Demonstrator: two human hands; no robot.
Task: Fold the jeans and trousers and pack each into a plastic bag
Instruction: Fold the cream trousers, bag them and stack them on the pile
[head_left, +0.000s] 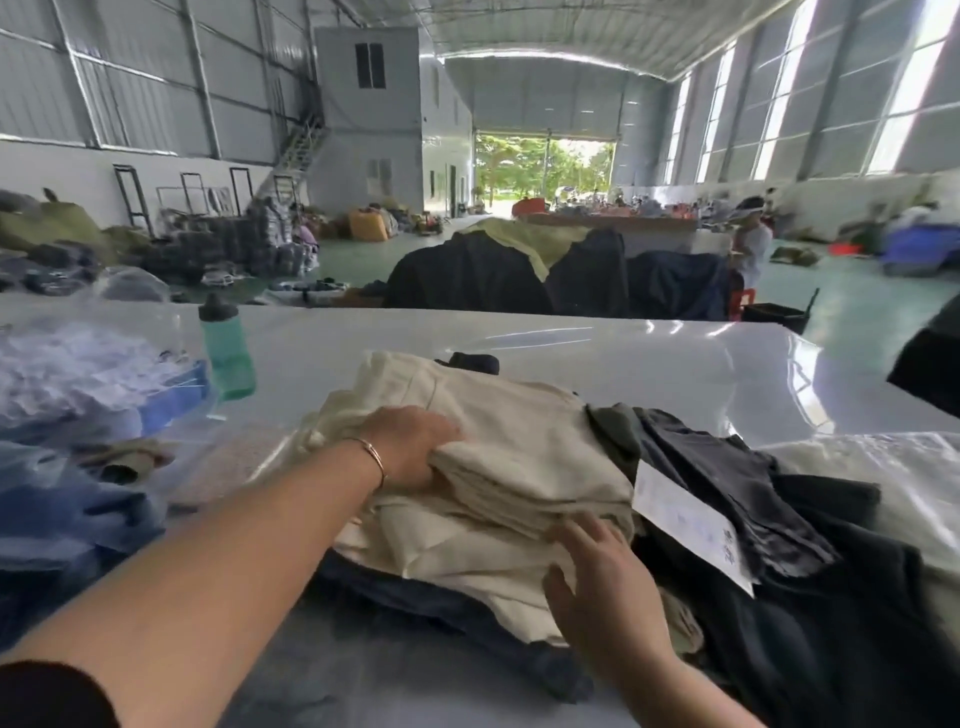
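The cream trousers (519, 457) are matt woven cloth, slightly coarse. The dark trousers (727, 483) beside them are matt cloth too, bearing a smooth white paper tag (685, 525). The table (649, 358) is glossy. The green water bottle (228, 353) looks like translucent plastic.

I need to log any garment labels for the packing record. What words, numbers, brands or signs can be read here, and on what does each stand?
No text can be read.
White paper tag lying on the dark trousers: bluish print, too blurred to read.
Green water bottle: no label shows.
Cream trousers under both hands: no label shows.
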